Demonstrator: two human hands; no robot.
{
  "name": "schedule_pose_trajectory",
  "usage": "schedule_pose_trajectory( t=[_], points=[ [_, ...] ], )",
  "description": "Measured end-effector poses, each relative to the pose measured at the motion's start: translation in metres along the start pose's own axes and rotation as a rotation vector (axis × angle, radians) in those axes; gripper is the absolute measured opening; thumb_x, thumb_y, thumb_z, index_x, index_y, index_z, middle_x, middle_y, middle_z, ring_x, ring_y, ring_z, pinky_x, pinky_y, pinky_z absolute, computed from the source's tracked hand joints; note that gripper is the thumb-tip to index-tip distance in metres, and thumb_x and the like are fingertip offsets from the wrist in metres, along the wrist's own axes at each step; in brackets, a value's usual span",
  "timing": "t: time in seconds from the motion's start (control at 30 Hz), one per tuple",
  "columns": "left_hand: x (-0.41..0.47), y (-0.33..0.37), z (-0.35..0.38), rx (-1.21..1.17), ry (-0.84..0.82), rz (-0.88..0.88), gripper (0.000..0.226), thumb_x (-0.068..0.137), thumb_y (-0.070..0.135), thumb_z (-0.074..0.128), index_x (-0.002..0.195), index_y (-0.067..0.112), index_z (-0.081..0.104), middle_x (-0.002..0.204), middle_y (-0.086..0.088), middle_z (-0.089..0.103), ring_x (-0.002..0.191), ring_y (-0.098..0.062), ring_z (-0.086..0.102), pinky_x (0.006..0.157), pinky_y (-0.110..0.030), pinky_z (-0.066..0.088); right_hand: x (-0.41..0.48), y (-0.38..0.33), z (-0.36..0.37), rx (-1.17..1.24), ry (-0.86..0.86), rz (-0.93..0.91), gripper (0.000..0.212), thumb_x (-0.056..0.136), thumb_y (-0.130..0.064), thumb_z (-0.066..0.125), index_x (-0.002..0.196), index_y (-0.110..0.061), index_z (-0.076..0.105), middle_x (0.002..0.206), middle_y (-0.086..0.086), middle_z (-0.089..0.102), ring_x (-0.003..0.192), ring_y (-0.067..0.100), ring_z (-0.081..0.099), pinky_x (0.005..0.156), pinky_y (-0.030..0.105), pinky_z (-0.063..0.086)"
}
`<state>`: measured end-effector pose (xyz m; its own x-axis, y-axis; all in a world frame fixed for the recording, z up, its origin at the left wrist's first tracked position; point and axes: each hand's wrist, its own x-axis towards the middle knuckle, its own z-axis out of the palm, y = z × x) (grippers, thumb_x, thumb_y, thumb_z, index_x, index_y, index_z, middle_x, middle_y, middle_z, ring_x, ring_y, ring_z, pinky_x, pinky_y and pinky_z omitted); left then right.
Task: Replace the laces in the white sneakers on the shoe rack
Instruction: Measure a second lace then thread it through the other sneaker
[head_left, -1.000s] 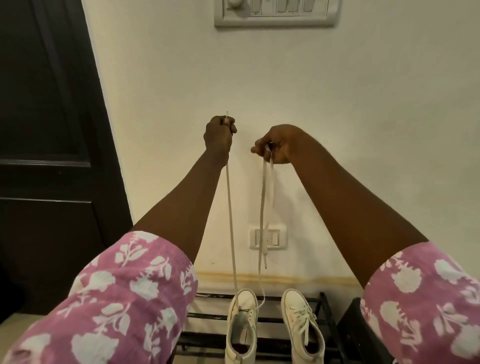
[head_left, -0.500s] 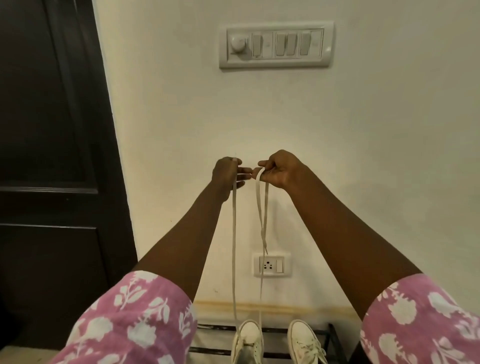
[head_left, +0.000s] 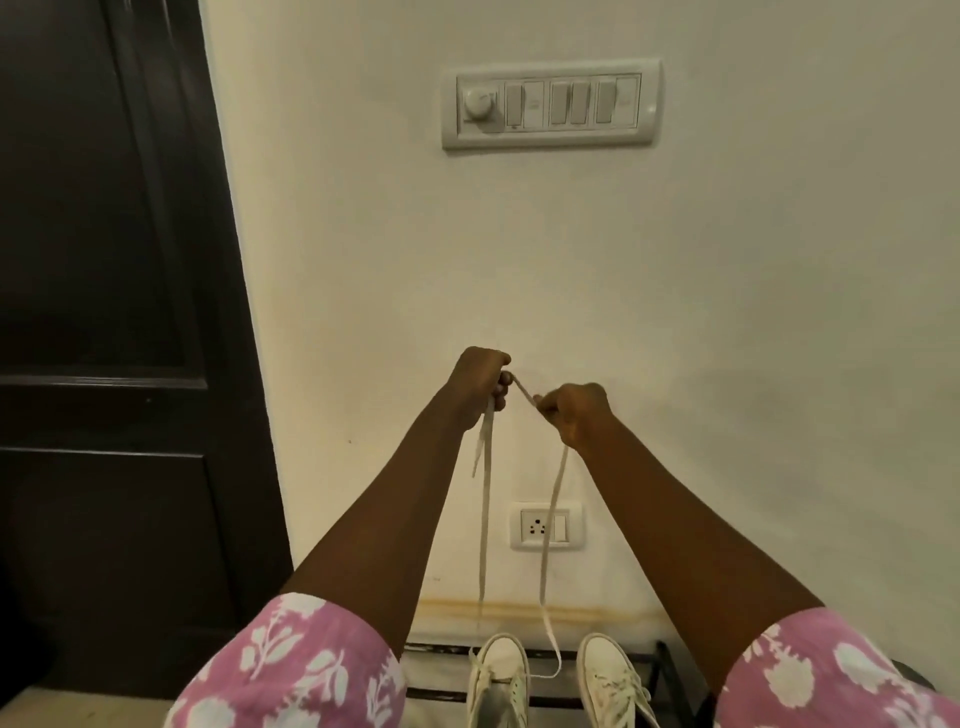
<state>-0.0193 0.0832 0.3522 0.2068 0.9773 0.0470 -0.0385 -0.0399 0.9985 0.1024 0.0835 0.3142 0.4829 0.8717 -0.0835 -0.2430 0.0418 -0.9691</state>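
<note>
So the lace is held way up in front of the wall, well above the shoes. The left hand has its fingers curled into a fist around it, and the right hand is pinching it a bit lower. A short stretch runs tight between the two. From there two strands hang down to the left sneaker. The left strand drops pretty much straight and the right one sags into a loop just above the shoe. I can't tell how many eyelets it's threaded through, the shoe's cut off at the bottom edge.

My guess on handling: it's a flat, soft, super light cloth lace that flops and twists the second you let it go slack, so grab it near the stiff tips and pinch firmly. It won't break, but it'll slide through loose fingers. The sneakers look light too, and a hard tug could probably drag one off the shoe rack.

Count: one lace in the hands, two white sneakers side by side on one rack, and the right sneaker looks fully laced. Also one switch panel, one socket and one dark door.
</note>
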Motion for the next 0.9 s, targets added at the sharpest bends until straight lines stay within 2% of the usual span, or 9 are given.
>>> schedule_pose_trajectory(
  t=[0.13,0.2,0.27,0.37,0.4,0.47,0.53,0.7,0.9],
  points=[
    [-0.003,-0.013,-0.007,-0.011,-0.03,0.026,0.025,0.095,0.001,0.037,0.074,0.007,0.049,0.065,-0.005,0.039,0.053,-0.012,0.03,0.051,-0.023,0.026,0.003,0.051,-0.024,-0.075,0.064,0.103,0.019,0.074,0.022,0.059,0.065,0.008,0.05,0.079,0.028,0.057,0.078,0.034,0.062,0.088,0.041,0.053],
    [-0.002,-0.021,-0.009,0.006,-0.028,0.04,0.028,0.096,0.0,0.037,0.073,0.006,0.052,0.067,-0.006,0.043,0.056,-0.012,0.035,0.052,-0.021,0.029,-0.002,0.066,-0.032,-0.213,0.031,0.121,0.005,0.081,0.015,0.059,0.085,0.013,0.057,0.095,0.031,0.059,0.098,0.038,0.062,0.085,0.036,0.053],
    [-0.001,-0.031,-0.011,0.039,-0.031,0.037,0.03,0.096,0.0,0.037,0.073,0.005,0.055,0.067,-0.006,0.047,0.057,-0.012,0.039,0.051,-0.019,0.032,-0.007,0.079,-0.037,-0.505,-0.022,0.09,0.022,0.089,-0.003,0.059,0.108,0.009,0.057,0.113,0.026,0.059,0.1,0.037,0.064,0.081,0.033,0.054],
    [-0.002,-0.047,-0.009,0.047,-0.026,-0.002,0.029,0.095,0.0,0.039,0.072,0.005,0.056,0.068,-0.007,0.05,0.057,-0.012,0.041,0.05,-0.019,0.032,-0.029,0.086,-0.034,-0.879,0.079,-0.223,0.027,0.091,-0.011,0.055,0.116,-0.004,0.061,0.118,0.014,0.061,0.095,0.031,0.066,0.075,0.027,0.051],
    [-0.003,-0.052,-0.009,0.027,-0.021,-0.024,0.028,0.095,0.0,0.041,0.072,0.004,0.056,0.068,-0.008,0.051,0.057,-0.012,0.042,0.051,-0.02,0.031,-0.034,0.087,-0.031,-0.94,0.161,-0.47,0.029,0.09,-0.011,0.055,0.118,-0.009,0.062,0.116,0.011,0.063,0.098,0.03,0.064,0.079,0.03,0.05],
    [-0.006,-0.06,-0.007,-0.051,-0.02,-0.08,0.026,0.095,-0.001,0.041,0.074,0.003,0.057,0.071,-0.009,0.055,0.059,-0.014,0.046,0.053,-0.021,0.032,-0.042,0.091,-0.024,-0.887,0.108,-0.99,0.033,0.085,0.0,0.058,0.115,-0.01,0.066,0.105,0.012,0.067,0.088,0.031,0.066,0.074,0.037,0.054],
    [-0.007,-0.066,-0.008,-0.164,-0.026,-0.144,0.027,0.096,-0.002,0.038,0.078,0.003,0.058,0.076,-0.011,0.057,0.064,-0.017,0.051,0.057,-0.024,0.038,-0.047,0.096,-0.02,-0.884,-0.019,-1.275,0.037,0.077,0.006,0.059,0.11,-0.007,0.068,0.102,0.015,0.066,0.077,0.03,0.066,0.06,0.036,0.056],
    [-0.013,-0.072,-0.014,-0.253,-0.06,-0.248,0.027,0.097,0.0,0.035,0.083,0.003,0.058,0.076,-0.01,0.055,0.068,-0.019,0.054,0.062,-0.029,0.047,-0.045,0.105,-0.022,-0.942,-0.091,-1.358,0.022,0.08,-0.004,0.06,0.098,-0.007,0.072,0.107,0.014,0.063,0.079,0.025,0.064,0.057,0.022,0.047],
    [-0.016,-0.078,-0.017,-0.291,-0.061,-0.271,0.028,0.098,0.0,0.034,0.081,0.0,0.056,0.077,-0.013,0.055,0.066,-0.021,0.054,0.062,-0.028,0.048,-0.046,0.103,-0.024,-0.862,-0.059,-1.432,0.017,0.082,-0.01,0.058,0.082,-0.005,0.075,0.087,0.01,0.07,0.073,0.023,0.065,0.064,0.017,0.044]
  ],
)
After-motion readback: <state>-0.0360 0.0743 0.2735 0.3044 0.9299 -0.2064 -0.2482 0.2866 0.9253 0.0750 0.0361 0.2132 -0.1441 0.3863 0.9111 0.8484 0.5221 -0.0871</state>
